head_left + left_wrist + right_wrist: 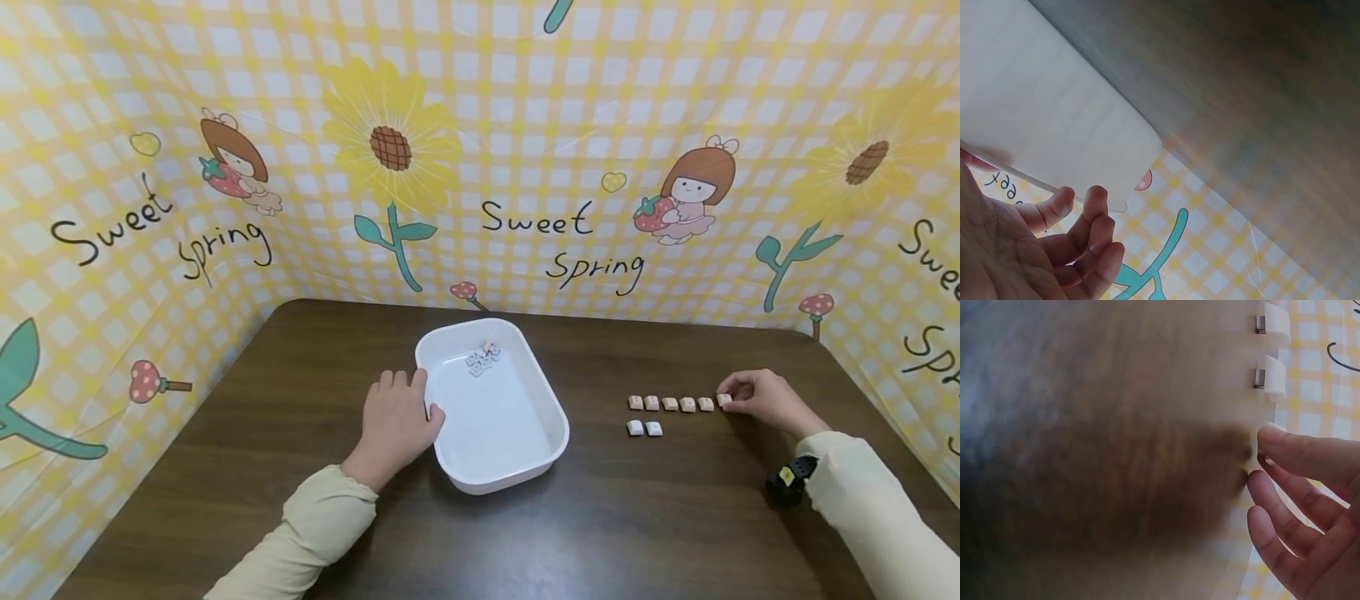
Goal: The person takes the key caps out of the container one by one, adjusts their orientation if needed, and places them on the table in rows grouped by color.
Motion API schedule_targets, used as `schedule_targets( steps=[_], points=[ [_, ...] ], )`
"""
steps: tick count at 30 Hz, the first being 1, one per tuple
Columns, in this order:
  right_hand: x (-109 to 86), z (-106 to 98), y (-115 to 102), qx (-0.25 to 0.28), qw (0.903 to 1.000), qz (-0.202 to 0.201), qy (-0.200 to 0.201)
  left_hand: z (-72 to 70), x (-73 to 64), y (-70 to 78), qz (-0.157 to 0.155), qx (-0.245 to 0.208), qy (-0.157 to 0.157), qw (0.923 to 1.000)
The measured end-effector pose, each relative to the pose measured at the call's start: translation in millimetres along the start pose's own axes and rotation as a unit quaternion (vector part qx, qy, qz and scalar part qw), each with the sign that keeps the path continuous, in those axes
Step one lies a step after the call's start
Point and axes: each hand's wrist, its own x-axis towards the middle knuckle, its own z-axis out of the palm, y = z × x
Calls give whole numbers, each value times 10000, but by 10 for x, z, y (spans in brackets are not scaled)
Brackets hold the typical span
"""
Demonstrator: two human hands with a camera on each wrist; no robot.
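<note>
My left hand (pixel 395 421) holds the near-left rim of a white plastic tub (pixel 558 433), thumb over the edge. In the left wrist view its fingers (pixel 1110 262) bend beside the tub's outer wall (pixel 1054 94). At the right end of a row, my right hand (pixel 765 398) pinches a small white keycap (pixel 723 400) between thumb and finger. Several pale keycaps (pixel 670 404) stand in that row to its left. Two white keycaps (pixel 654 429) form a shorter row nearer me. In the right wrist view, the thumb (pixel 1297 450) hides most of the pinched keycap.
A cluster of several small keycaps (pixel 480 360) lies at the far end inside the tub. Everything stands on a dark brown wooden table (pixel 600 533). Yellow checked cloth (pixel 525 150) with printed flowers rises behind the table and along both sides.
</note>
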Motion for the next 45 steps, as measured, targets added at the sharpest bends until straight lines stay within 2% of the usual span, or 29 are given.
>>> schedule_targets(
  steps=[5,12,20,33,37,40,45],
  points=[
    [8,9,48,194,9993,-322,75,4,-4,-5,-20,-18,-6,10000],
    [-1,8,-21,-123,9999,-53,-62,26,0,-11,-39,-54,-39,10000],
    [-10,18,-21,-186,9997,-106,-138,25,3,-12,-27,-52,44,10000],
    [-18,-16,-20,-124,9994,-146,-297,27,-3,0,-76,-92,-62,9999],
    [-32,-114,-59,-122,9984,-244,-488,31,-3,1,-72,-98,-50,9999],
    [-19,-255,-151,-457,9971,-308,-523,35,-2,-2,-51,-104,-17,9999],
    [55,-528,-534,-904,9938,-534,-359,29,-2,-10,-16,-78,26,10000]
  ],
)
